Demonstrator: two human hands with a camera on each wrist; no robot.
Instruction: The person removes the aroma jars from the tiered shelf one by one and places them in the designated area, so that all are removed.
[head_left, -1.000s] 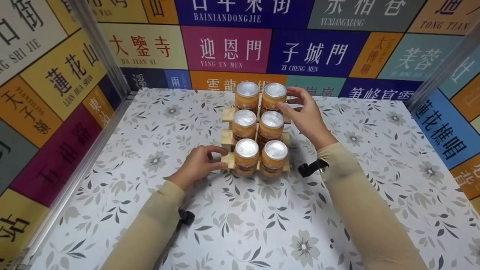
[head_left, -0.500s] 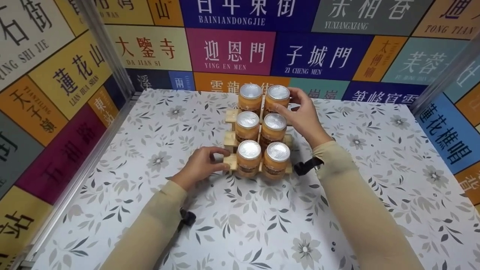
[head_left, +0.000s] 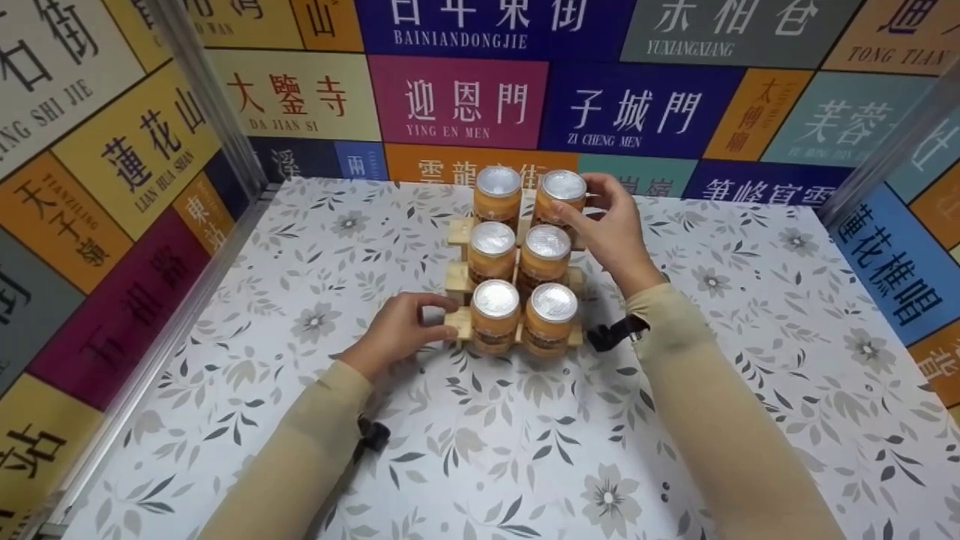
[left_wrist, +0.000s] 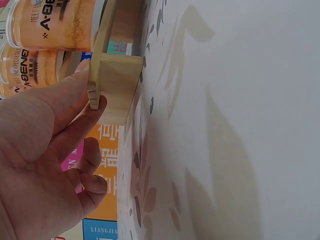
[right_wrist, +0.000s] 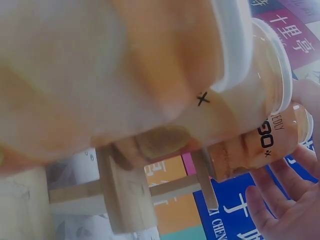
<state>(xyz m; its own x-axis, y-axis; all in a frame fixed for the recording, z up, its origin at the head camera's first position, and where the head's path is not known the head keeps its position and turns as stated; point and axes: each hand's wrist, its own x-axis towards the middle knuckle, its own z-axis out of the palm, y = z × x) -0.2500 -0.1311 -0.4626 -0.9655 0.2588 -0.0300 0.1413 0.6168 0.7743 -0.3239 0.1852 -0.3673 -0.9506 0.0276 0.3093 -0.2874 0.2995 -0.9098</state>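
Observation:
A stepped wooden rack (head_left: 459, 277) carries several orange jars in pairs on three levels, each with a silvery lid. My left hand (head_left: 395, 330) pinches the left end of the lowest board; the left wrist view shows thumb and forefinger on either side of the board end (left_wrist: 95, 82). At the top level, my right hand (head_left: 616, 234) grips the right-hand jar (head_left: 562, 185), its thumb in front and fingers round the far side. That jar (right_wrist: 272, 145) stands upright beside the other top jar (head_left: 498, 182), with a gap between them. Nearer jars fill much of the right wrist view.
The rack stands on a table (head_left: 300, 420) covered in a floral leaf print. Behind and to the left rise panels (head_left: 457, 101) of coloured signs with Chinese characters, meeting at a metal corner post (head_left: 225, 97).
The top right jar has shifted slightly to the right with my right hand, widening the gap to its neighbour. My left hand keeps its place on the rack.

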